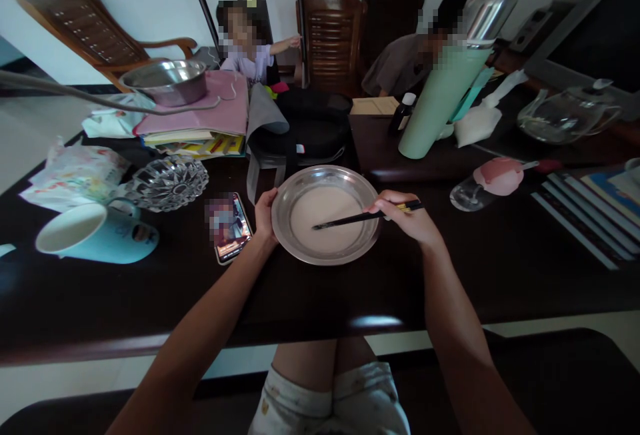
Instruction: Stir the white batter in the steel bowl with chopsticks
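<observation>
A round stainless steel bowl (367, 238) sits on the dark table in front of me, holding a milky, pale liquid (320, 205). My left hand (265, 215) grips the bowl's left rim. Black chopsticks with gold-marked ends (345, 219) are held in my right hand (406, 218), at the bowl's right side. Their tips dip into the liquid near the middle, lying close together. Just left of my left hand lies a phone (233, 228) with its screen lit.
To the left are a light blue mug (100, 231), a glass dish (170, 181) and a metal basin (167, 81) on papers. A black bag (320, 121) lies behind the bowl. Rightward stand a green thermos (445, 101), a pink-topped bottle (495, 178) and a glass teapot (565, 115). Two people are beyond.
</observation>
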{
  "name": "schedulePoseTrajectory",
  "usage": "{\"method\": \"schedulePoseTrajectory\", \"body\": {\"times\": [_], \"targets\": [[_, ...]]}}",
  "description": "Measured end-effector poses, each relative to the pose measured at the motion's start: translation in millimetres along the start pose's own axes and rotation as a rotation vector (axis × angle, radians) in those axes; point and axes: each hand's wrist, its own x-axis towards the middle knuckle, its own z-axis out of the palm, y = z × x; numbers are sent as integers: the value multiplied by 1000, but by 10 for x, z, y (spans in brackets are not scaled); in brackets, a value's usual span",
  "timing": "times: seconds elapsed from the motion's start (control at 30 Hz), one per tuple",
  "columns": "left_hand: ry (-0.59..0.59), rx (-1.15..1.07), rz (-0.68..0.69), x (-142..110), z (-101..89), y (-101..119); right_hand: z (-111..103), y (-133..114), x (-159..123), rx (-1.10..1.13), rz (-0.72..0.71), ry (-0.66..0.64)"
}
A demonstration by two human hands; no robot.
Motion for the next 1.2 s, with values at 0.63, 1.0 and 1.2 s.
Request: {"method": "schedulePoseTrajectory", "body": {"times": [0.63, 1.0, 1.2], "targets": [[-23, 5, 20, 50, -32, -13, -48, -11, -19, 31, 40, 149], [-52, -7, 12, 64, -42, -14, -84, -7, -23, 25, 43, 168], [-35, -9, 22, 81, -56, -13, -7, -13, 5, -11, -10, 23]]}}
